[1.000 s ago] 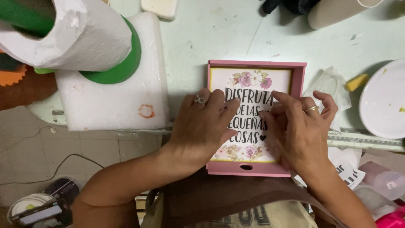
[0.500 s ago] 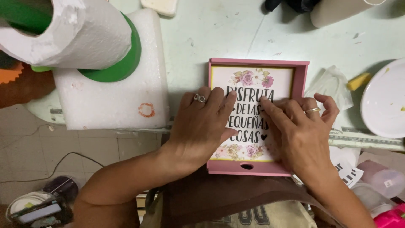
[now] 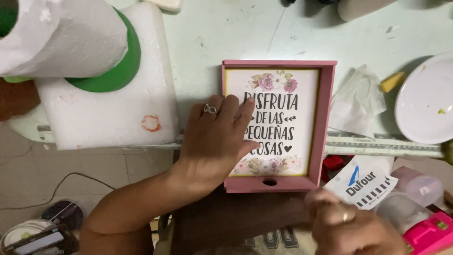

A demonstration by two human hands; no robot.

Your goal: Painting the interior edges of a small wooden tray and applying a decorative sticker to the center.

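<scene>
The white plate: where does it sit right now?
The white plate sits at the head view's right edge, beside crumpled tissue, above the ruler.

Left of the hands: white foam block (image 3: 101,118) bearing green disc (image 3: 123,66) and paper roll (image 3: 61,35). Right of them: crumpled clear wrapper (image 3: 356,101), yellow scrap (image 3: 392,81), white plate (image 3: 427,99), ruler (image 3: 384,144) along the table edge, pink box (image 3: 429,233) lower right.

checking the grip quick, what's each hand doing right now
Left hand: open, flat on the pink tray.
Right hand: off the tray, holding nothing visible, blurred.
</scene>
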